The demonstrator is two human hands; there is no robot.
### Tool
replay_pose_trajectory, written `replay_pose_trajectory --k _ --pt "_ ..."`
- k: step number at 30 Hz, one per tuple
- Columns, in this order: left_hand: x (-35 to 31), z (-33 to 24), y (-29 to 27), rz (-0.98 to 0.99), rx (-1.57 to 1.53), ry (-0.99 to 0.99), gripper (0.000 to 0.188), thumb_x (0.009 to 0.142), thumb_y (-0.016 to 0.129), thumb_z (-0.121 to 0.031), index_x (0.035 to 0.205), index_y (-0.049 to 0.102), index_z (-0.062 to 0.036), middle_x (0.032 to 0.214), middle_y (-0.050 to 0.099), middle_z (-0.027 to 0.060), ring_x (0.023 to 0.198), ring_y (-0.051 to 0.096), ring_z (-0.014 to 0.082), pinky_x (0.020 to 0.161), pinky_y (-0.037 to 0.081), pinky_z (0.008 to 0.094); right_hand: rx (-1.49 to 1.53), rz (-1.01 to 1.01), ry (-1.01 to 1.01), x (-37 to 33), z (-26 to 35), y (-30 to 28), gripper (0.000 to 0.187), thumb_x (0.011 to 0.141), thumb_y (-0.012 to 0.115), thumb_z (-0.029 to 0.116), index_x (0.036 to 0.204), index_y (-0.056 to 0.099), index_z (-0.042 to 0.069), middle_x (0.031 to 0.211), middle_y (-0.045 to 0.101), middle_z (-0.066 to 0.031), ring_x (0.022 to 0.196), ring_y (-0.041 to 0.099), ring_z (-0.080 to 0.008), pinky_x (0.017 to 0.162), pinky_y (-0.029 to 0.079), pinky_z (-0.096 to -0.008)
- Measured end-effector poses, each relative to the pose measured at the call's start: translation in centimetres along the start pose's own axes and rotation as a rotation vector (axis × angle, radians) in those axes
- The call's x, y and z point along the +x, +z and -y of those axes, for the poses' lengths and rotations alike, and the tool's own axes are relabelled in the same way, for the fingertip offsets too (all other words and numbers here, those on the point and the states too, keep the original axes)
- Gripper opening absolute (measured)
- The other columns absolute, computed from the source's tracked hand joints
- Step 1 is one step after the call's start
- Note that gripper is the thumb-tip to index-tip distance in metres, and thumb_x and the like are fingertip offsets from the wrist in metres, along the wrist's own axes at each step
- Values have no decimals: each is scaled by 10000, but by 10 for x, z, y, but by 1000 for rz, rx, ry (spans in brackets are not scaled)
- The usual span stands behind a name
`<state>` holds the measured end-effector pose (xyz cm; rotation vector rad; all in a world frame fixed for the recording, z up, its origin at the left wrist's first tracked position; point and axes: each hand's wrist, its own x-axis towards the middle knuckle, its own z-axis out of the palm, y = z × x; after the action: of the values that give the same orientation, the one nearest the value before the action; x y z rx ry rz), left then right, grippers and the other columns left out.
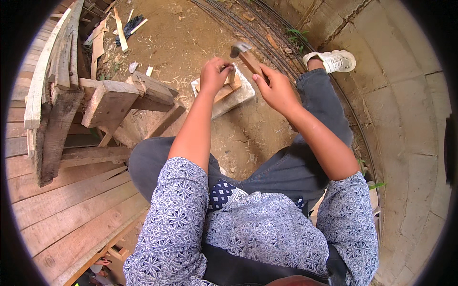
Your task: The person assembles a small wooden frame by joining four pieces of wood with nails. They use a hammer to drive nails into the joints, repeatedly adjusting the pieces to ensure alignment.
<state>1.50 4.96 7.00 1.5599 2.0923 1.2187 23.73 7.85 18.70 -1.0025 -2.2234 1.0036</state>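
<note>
Wrapped round the wooden handle of a hammer [250, 61], my right hand [277, 89] holds it raised, its metal head up and to the left. My left hand [213, 75] pinches a small piece of wood [232, 76] that stands roughly upright. Below it a flat wooden piece [228, 90] lies on a pale block [241, 100] on the ground. The hammer head is beside the small piece in the picture; its height above it I cannot tell. My left fingers partly hide the pinched piece.
At left stands a rough wooden frame [112, 102] beside stacked planks [76, 209]. Black cables [229, 24] run along the foot of the wall [400, 128] at right. Wood scraps [120, 29] and shavings litter the dirt floor [176, 28]. My shoe [338, 61] rests near the wall.
</note>
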Motion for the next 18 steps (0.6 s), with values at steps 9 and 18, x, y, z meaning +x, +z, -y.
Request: replay_pose_trajectory --k 9,18 --pt "-3 -6 1 -1 -9 -60 135 822 791 -169 925 764 -86 892 675 78 799 652 236 726 514 351 42 -26 -1 -8 -8 22 290 943 607 149 1186 622 -8 966 670 -265 856 654 -424 744 504 -449" --pt "-4 -11 0 -29 37 -12 130 834 770 -165 929 753 -77 886 658 83 802 656 240 720 511 350 -14 39 36 -5 -18 23 391 949 643 195 1297 608 20 920 699 -212 786 653 -195 711 499 -336"
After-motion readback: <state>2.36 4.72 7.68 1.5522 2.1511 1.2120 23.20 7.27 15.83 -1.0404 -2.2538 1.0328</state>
